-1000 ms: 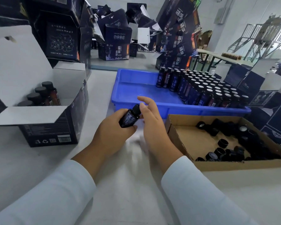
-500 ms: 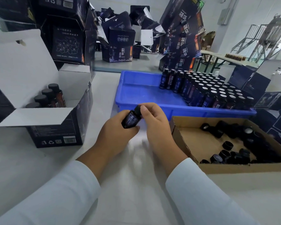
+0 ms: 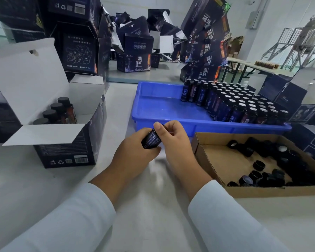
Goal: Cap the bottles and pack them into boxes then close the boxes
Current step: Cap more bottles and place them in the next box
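Early going here, by the look of it. The open box (image 3: 62,128) on the left shows four capped bottles along its far side, flaps up, with room left over. Behind it, stacked boxes (image 3: 76,42) stand piled, some shut. On the right, the blue tray (image 3: 162,108) holds a big block of bottles (image 3: 240,104), their tops pale, so most appear uncapped. The cardboard tray (image 3: 216,160) beside it carries plenty of loose caps (image 3: 258,164). A lot left, then: capping, packing, closing.

Now the one in play. The left hand (image 3: 133,155) wraps around the body of a dark bottle (image 3: 151,140), tilted, neck pointing up and away. The right hand (image 3: 173,140) is curled over the neck end, thumb and fingers pinching there. The cap itself is hidden under those fingers, so whether it is seated cannot be told. The bottle sits between both hands, above the table (image 3: 153,206), just in front of the blue tray and well apart from the open box.
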